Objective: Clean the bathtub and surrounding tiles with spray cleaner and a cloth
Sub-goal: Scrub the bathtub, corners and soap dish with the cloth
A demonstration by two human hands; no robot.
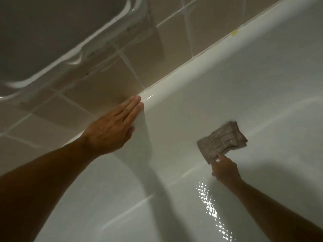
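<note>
Two bare forearms enter from the bottom of the frame. Lower right: the right hand (225, 169) reaches down into the bathtub (227, 84) and pinches the near corner of a folded grey checked cloth (222, 141). The cloth lies flat against the tub's inner wall, right of centre. Which fingers make the pinch cannot be told; most are hidden behind the back of the hand.

Centre left: the left hand (111, 126) lies flat on the tub's far rim, fingers straight and together, tips just at the seam where rim meets wall. It holds nothing and reads as a brace.

A wet, glinting patch shows on the tub floor at bottom centre-right.

Beyond the rim, upper left: beige tiles (97, 95) with pale grout, then a white frame (73, 55) further up. A small yellow mark (234, 32) sits on the seam at upper right. No spray bottle is in view.

Judgement: wiping step, inner wall of tub. The next move calls for the cloth pressed flat under the palm, not held by a corner, then swept along the wall toward the rim and seam.
</note>
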